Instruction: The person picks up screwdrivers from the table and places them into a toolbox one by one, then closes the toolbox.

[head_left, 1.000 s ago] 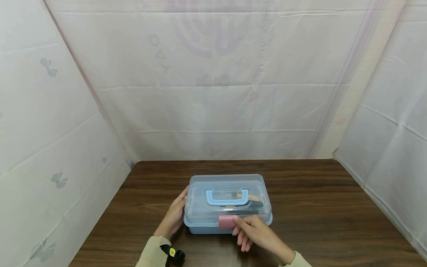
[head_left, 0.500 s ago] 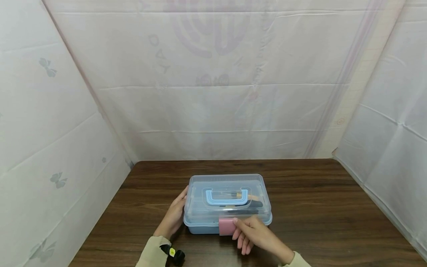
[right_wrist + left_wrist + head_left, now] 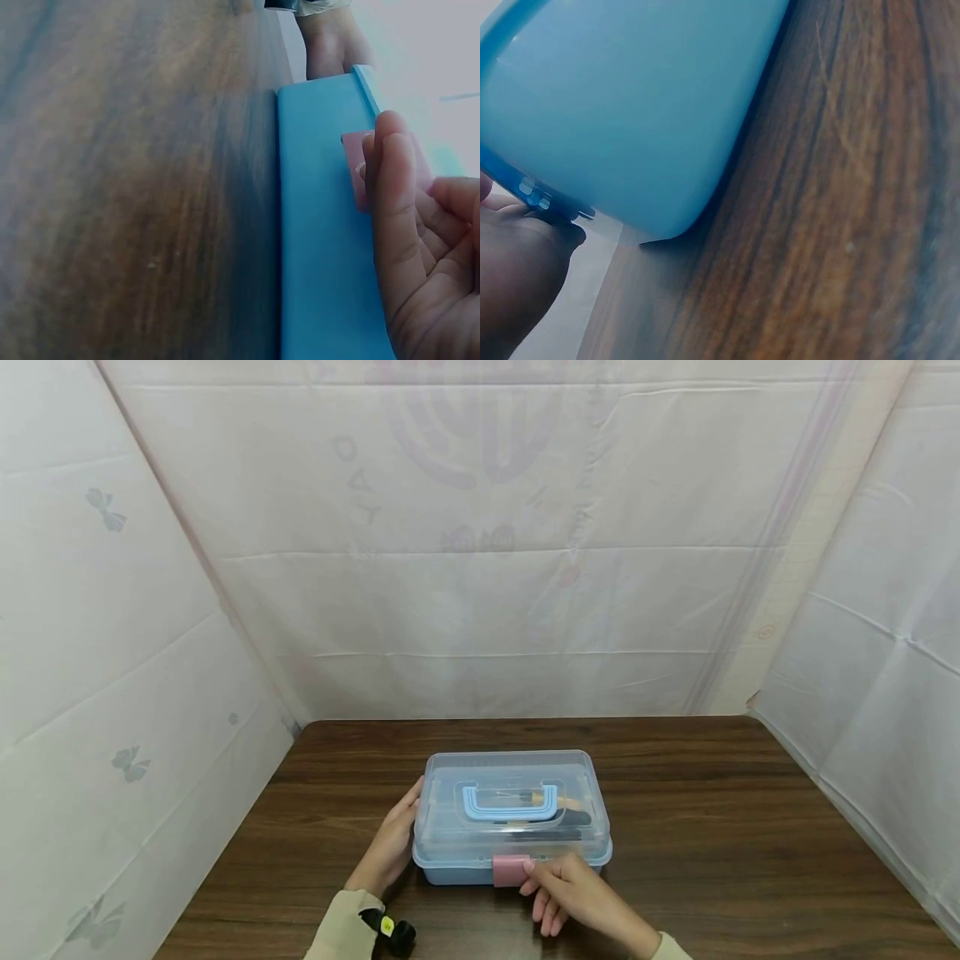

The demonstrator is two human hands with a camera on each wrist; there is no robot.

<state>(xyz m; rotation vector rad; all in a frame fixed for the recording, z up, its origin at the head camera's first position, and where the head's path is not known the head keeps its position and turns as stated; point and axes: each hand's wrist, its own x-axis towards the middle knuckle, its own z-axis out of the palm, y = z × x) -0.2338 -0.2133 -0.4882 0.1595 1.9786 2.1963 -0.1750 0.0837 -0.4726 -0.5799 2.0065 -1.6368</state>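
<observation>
A plastic box [image 3: 450, 876] with a pale blue base and a clear lid sits on the table, its lid down. Folded flat on the lid is a blue carry handle [image 3: 511, 813]. At the front hangs a pink latch [image 3: 510, 872], lying against the box. My right hand [image 3: 573, 893] pinches the latch's right edge between thumb and finger, the other fingers bent below. Along the box's left side my left hand [image 3: 392, 850] rests with its fingers stretched out. Dark and tan long items [image 3: 573, 817] show dimly through the lid.
The dark wood-grain table [image 3: 697, 827] runs back to a white sheet wall [image 3: 480, 610], with more white sheeting on both sides. A black strap with a small device [image 3: 401, 937] is on the left wrist.
The pink latch has swung down from a raised tilt to lie against the box front, and my right hand has dropped slightly with it. My left hand and the box stay put.
</observation>
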